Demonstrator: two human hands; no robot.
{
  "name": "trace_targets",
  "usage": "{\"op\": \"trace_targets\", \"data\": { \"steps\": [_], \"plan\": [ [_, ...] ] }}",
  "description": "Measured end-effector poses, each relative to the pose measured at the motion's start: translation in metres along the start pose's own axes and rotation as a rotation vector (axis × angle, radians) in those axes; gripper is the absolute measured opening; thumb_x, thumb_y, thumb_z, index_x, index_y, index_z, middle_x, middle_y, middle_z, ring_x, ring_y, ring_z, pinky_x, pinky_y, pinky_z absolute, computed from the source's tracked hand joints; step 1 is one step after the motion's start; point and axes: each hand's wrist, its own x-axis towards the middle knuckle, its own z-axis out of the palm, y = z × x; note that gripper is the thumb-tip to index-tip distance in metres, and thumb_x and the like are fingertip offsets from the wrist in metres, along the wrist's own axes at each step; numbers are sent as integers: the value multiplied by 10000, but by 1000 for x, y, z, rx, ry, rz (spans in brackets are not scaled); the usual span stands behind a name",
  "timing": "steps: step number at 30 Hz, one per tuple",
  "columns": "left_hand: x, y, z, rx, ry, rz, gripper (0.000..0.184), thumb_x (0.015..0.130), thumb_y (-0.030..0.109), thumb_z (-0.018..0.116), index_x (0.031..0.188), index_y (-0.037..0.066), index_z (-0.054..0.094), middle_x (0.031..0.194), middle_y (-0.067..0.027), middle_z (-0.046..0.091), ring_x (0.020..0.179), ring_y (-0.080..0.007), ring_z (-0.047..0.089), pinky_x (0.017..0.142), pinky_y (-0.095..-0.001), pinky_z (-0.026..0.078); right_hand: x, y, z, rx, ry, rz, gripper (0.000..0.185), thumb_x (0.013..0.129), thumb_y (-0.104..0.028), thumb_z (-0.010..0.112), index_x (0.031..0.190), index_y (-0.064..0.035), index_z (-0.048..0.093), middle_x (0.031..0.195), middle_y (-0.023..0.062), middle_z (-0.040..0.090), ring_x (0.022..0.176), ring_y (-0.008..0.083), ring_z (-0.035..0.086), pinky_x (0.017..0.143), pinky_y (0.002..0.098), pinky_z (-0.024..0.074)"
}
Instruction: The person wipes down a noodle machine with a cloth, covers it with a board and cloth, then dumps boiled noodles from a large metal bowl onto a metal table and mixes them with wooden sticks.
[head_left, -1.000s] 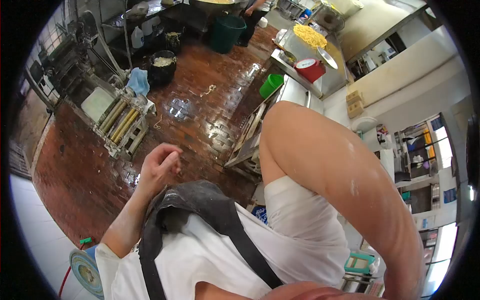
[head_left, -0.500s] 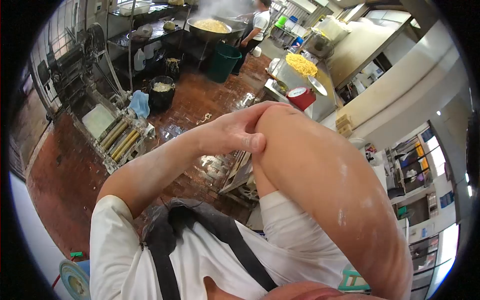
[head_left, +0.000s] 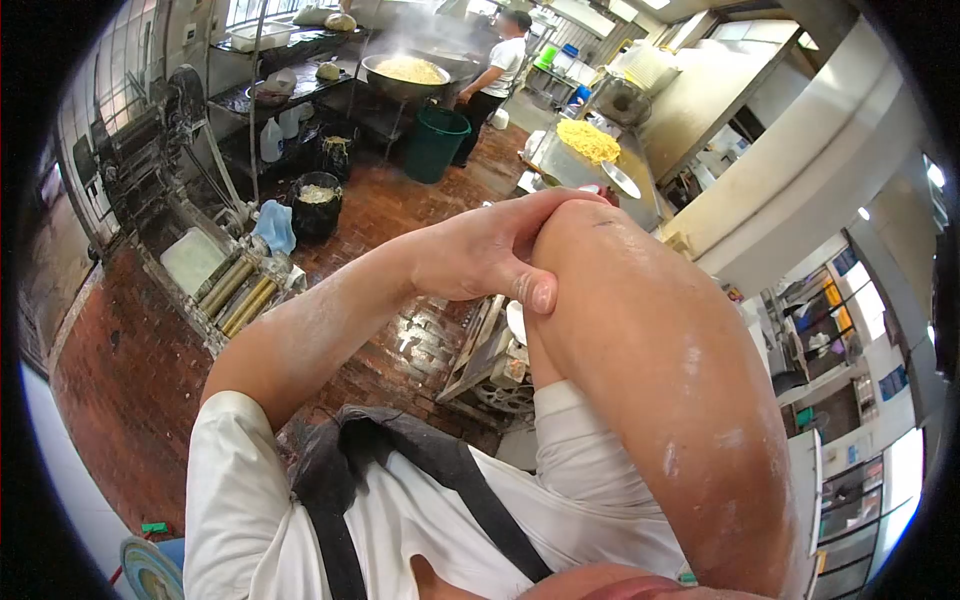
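My left hand (head_left: 485, 255) wraps round the bent elbow of my right arm (head_left: 660, 370), its thumb pressed on the near side and its fingers hidden behind the elbow. White, powdery smears mark both arms. The right forearm folds back towards the camera and leaves the frame at the lower right, so my right hand is out of sight. Below the arms are my white shirt (head_left: 600, 480) and dark apron straps (head_left: 490, 510).
A roller machine (head_left: 240, 295) stands at the left on the red brick floor (head_left: 130, 390). Behind it are a black bucket (head_left: 317, 215), a green bin (head_left: 437, 145) and a steaming wok (head_left: 405, 75). A co-worker (head_left: 500, 75) stands there. Yellow noodles (head_left: 590, 142) lie on a metal table.
The view has shifted slightly, so my arms sit a little further right and cover the red scale. My left hand keeps its hold on the elbow. The co-worker's arm is now lowered.
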Motion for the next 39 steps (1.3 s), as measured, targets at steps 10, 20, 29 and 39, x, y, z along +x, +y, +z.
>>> {"op": "trace_targets", "data": {
  "steps": [10, 20, 29, 39],
  "plan": [
    [-23, -8, 36, 515, 372, 234, 718, 909, 472, 652, 1421, 28, 415, 1338, -170, 519, 1262, -288, 493, 1060, -407, 388, -4, -8, 5, -29, 4, 20, 176, 852, -206, 591, 767, -81, 501, 805, 38, 492, 671, 186, 457, 652, 327, 384],
    [-37, 5, 56, 839, 359, 301, 695, 1000, 546, 400, 1357, -46, 480, 1352, -212, 492, 1275, -327, 473, 1074, -410, 348, -7, -9, 4, -37, 10, 24, 160, 866, -207, 596, 803, -70, 543, 845, 44, 535, 690, 188, 493, 660, 318, 407],
    [-34, 18, 60, 842, 303, 345, 743, 992, 588, 364, 1328, -58, 513, 1329, -224, 516, 1256, -329, 501, 1062, -413, 368, -8, -10, 1, -29, 19, 22, 155, 879, -208, 601, 836, -61, 581, 882, 49, 574, 707, 190, 526, 668, 310, 428],
    [-47, -2, 25, 1197, 483, 190, 466, 1005, 407, 486, 1196, 8, 631, 1188, -166, 633, 1176, -356, 550, 1016, -437, 411, -8, -5, -4, 9, 28, 21, 162, 894, -210, 606, 873, -50, 623, 922, 55, 618, 726, 192, 562, 676, 301, 452]
  ]
}}
